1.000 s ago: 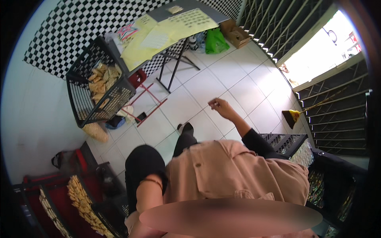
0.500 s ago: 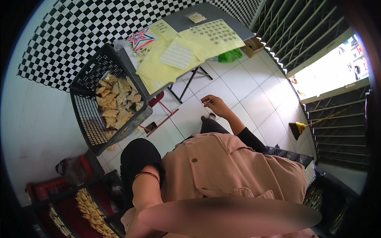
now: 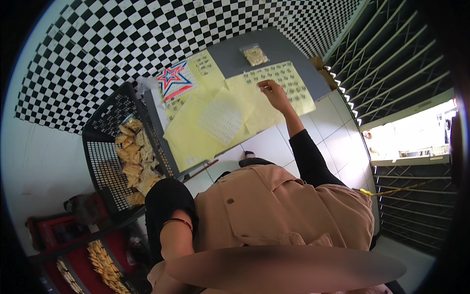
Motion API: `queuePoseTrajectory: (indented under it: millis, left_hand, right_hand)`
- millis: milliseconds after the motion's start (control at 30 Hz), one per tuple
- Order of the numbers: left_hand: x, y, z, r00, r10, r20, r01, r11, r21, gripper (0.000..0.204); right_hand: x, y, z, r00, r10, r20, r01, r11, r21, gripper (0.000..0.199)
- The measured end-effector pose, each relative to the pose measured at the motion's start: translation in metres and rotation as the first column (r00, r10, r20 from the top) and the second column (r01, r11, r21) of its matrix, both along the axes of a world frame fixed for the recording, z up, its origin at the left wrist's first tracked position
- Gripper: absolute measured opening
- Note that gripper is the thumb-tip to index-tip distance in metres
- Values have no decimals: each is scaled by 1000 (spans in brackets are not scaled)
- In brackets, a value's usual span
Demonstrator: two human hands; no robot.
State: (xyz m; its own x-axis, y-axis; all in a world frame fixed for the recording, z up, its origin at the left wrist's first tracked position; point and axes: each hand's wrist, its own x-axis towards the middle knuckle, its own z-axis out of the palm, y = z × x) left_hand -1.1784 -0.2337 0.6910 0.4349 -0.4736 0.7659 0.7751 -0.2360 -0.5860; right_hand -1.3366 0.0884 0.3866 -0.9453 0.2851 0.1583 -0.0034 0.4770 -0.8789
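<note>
My right hand (image 3: 275, 94) is over a yellow sheet (image 3: 301, 100) dotted with rows of small dark-printed labels. Its thumb and fingers are pinched together at the sheet's left part; whatever may be between the fingertips is too small to make out. Further back on the grey table (image 3: 210, 41) lies a small clear bag of pale snack pieces (image 3: 254, 55). My left forearm (image 3: 177, 240), with a thin bracelet, is bent up toward me, and the hand itself is hidden behind a blurred patch.
More yellow sheets (image 3: 186, 137), a white label sheet (image 3: 220, 120) and a star-patterned bag (image 3: 174, 81) cover the table's left. Beside it stands a black crate (image 3: 100, 161) with bagged snacks (image 3: 132, 157). Lower left are trays of snack packs (image 3: 105, 267). A folding gate (image 3: 401, 63) is at right.
My right hand has moved up and forward from above the floor to over the yellow label sheet. The table now appears nearer and lower in view. My left arm stays bent.
</note>
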Motion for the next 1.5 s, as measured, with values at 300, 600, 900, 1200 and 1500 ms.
queuePoseTrajectory:
  millis: [300,600,900,1200,1500]
  left_hand:
    - [-92,80,2,999,-35,-30,37,998,48,84]
    - [-169,43,-78,414,658,629,-676,685,-272,33]
    - [-166,-63,-126,-425,694,581,-396,435,-809,18]
    - [-164,-228,-168,-626,551,552,-158,603,-782,18]
    - [-263,-370,-279,-553,832,-36,434,251,-865,34]
  right_hand:
    - [-168,112,-43,967,-237,-91,253,865,433,39]
    - [-227,110,-70,935,-255,246,174,936,306,66]
    - [-258,95,-49,984,-112,139,74,965,250,51]
    - [-231,23,2,989,-56,-136,99,937,334,45]
    - [-113,-21,-1,1000,27,-11,-26,997,69,34]
